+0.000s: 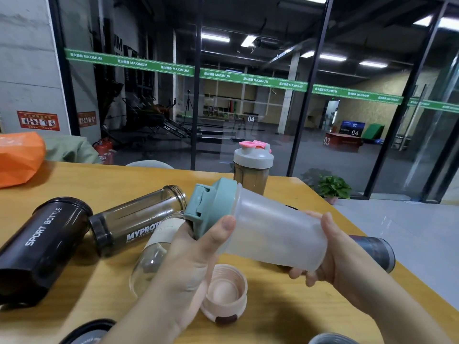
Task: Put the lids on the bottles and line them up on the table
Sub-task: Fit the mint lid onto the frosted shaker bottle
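Both hands hold a frosted clear bottle (273, 234) in the air above the wooden worktop (285, 306), tilted with its mouth up and to the left. The right hand (345, 266) has its grip wrapped round the bottle's base end, thumb on top and fingers curled beneath. The left hand (196, 252) grasps the teal lid (211, 207), which sits on the bottle's mouth, thumb pressed against the rim where lid meets body; whether the lid is fully seated cannot be told. On the worktop, far side, a smoky bottle with a grey and pink lid (253, 165) stands upright and capped. To the left, a black bottle marked SPORT BOTTLE (42, 242) lies on its side with no lid, and just beside it a dark transparent bottle marked MYPROTEIN (136, 222) also lies uncapped, its mouth pointing away. A clear glass bottle (151, 264) lies partly behind the left wrist. A pale pink lid (224, 294) rests upside down below the held bottle. A dark grey cylinder (375, 249) lies behind the right hand. An orange bag (17, 157) sits at the far left corner.
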### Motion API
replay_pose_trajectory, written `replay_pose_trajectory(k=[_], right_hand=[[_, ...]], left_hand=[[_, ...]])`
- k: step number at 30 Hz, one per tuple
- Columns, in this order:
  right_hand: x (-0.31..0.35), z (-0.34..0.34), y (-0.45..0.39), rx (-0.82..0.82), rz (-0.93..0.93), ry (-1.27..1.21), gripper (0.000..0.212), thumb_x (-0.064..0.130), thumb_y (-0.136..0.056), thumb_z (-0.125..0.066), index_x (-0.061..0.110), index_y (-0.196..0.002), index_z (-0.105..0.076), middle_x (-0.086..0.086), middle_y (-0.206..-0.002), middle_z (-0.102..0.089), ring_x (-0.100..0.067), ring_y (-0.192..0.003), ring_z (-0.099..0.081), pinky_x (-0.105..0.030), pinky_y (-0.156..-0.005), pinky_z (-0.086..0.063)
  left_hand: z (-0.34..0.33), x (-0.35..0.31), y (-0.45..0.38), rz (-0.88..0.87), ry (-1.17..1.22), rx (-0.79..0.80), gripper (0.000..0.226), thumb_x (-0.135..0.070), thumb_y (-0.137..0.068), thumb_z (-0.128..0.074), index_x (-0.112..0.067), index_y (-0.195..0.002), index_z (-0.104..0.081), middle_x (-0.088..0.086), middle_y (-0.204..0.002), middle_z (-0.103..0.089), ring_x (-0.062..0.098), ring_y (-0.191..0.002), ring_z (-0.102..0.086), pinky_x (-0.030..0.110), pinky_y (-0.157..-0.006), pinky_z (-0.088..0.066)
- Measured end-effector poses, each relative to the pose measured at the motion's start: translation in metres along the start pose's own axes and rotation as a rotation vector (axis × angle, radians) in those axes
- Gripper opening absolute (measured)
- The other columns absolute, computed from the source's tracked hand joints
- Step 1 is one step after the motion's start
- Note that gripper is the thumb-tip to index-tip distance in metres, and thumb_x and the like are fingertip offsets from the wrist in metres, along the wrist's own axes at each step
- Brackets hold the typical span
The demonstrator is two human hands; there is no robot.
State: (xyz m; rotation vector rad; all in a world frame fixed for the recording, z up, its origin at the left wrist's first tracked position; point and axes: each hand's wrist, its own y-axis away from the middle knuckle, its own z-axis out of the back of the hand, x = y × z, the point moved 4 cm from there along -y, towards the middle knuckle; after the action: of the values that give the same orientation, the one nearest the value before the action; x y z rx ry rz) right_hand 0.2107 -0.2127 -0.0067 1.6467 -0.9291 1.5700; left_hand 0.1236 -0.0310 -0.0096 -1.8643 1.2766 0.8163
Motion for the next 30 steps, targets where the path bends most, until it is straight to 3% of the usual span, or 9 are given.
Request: replay_pose_trajectory(k=[3,7,9,12,17,20,24,26,30], right_hand=[[-0.001,0.003,-0.001,-0.018,0.066,0.000,0.046,0.057,-0.079,-0.062,0.032,-0.117,-0.053,-0.022,-0.101,-0.064,-0.037,-0.060,-0.062,-0.030,-0.041,-0.050],[-0.001,0.008,0.006,0.165,0.135,0.056,0.088,0.028,-0.042,-0.092,0.043,-0.121,-0.056,-0.009,-0.114,-0.065,-0.037,-0.086,-0.067,-0.030,-0.066,-0.055],[0.003,0.008,0.007,0.170,0.157,0.070,0.083,0.018,-0.048,-0.086,0.037,-0.124,-0.058,-0.009,-0.109,-0.067,-0.033,-0.083,-0.067,-0.027,-0.065,-0.054],[0.005,0.002,0.008,0.167,0.126,0.081,0.079,0.041,-0.042,-0.093,0.022,-0.114,-0.067,-0.007,-0.083,-0.068,-0.023,-0.063,-0.062,-0.023,-0.052,-0.051],[-0.011,0.005,0.001,0.010,-0.071,0.167,0.078,0.072,-0.069,-0.050,0.001,-0.102,-0.056,-0.017,-0.064,-0.056,-0.017,-0.036,-0.043,-0.023,-0.034,-0.034],[-0.018,0.001,-0.001,0.044,-0.147,0.105,0.086,0.072,-0.063,-0.025,0.000,-0.096,-0.059,-0.016,-0.055,-0.056,-0.020,-0.037,-0.046,-0.024,-0.034,-0.039],[-0.014,0.001,-0.004,-0.009,-0.089,0.026,0.074,0.067,-0.061,-0.045,0.019,-0.116,-0.057,-0.010,-0.091,-0.069,-0.024,-0.063,-0.065,-0.030,-0.049,-0.055],[-0.011,0.007,-0.005,0.009,0.007,0.044,0.087,0.067,-0.047,-0.076,0.033,-0.123,-0.053,-0.004,-0.110,-0.066,-0.023,-0.080,-0.070,-0.033,-0.061,-0.058],[-0.006,0.009,0.002,0.138,0.126,0.164,0.093,0.035,-0.045,-0.092,0.060,-0.121,-0.044,0.016,-0.125,-0.061,-0.020,-0.106,-0.066,-0.031,-0.077,-0.055]], left_hand=[[0.001,0.002,-0.001,-0.014,-0.014,-0.026,0.070,-0.032,-0.045,-0.082,-0.016,-0.112,-0.066,0.005,-0.109,-0.073,0.017,-0.102,-0.068,0.031,-0.089,-0.047],[0.001,0.002,-0.003,-0.014,-0.003,-0.033,0.058,-0.024,-0.053,-0.079,-0.016,-0.108,-0.066,0.003,-0.103,-0.075,0.012,-0.094,-0.071,0.022,-0.079,-0.055],[0.000,-0.001,-0.002,-0.018,0.001,-0.027,0.054,-0.022,-0.058,-0.078,-0.015,-0.110,-0.065,0.004,-0.104,-0.074,0.013,-0.095,-0.070,0.023,-0.080,-0.055],[-0.001,-0.003,-0.001,-0.025,0.013,-0.011,0.067,-0.027,-0.051,-0.078,-0.013,-0.116,-0.063,0.005,-0.109,-0.073,0.015,-0.100,-0.069,0.030,-0.088,-0.048],[0.000,-0.002,0.000,-0.039,-0.056,-0.005,0.081,-0.038,-0.039,-0.091,-0.018,-0.114,-0.066,0.006,-0.114,-0.071,0.020,-0.110,-0.064,0.038,-0.101,-0.041],[-0.001,0.001,0.001,-0.062,-0.110,-0.046,0.090,-0.050,-0.034,-0.091,-0.019,-0.114,-0.065,0.007,-0.114,-0.071,0.025,-0.112,-0.063,0.046,-0.105,-0.039],[0.001,0.001,0.000,-0.097,-0.143,-0.106,0.096,-0.046,-0.035,-0.091,-0.016,-0.121,-0.058,0.005,-0.114,-0.070,0.024,-0.111,-0.063,0.046,-0.103,-0.042],[0.002,0.000,0.000,-0.120,-0.135,-0.127,0.089,-0.039,-0.039,-0.088,-0.017,-0.120,-0.058,0.004,-0.113,-0.071,0.022,-0.110,-0.064,0.040,-0.100,-0.044],[0.004,-0.002,-0.001,-0.122,-0.078,-0.119,0.085,-0.041,-0.036,-0.090,-0.020,-0.114,-0.065,0.003,-0.112,-0.072,0.019,-0.110,-0.064,0.034,-0.095,-0.044]])
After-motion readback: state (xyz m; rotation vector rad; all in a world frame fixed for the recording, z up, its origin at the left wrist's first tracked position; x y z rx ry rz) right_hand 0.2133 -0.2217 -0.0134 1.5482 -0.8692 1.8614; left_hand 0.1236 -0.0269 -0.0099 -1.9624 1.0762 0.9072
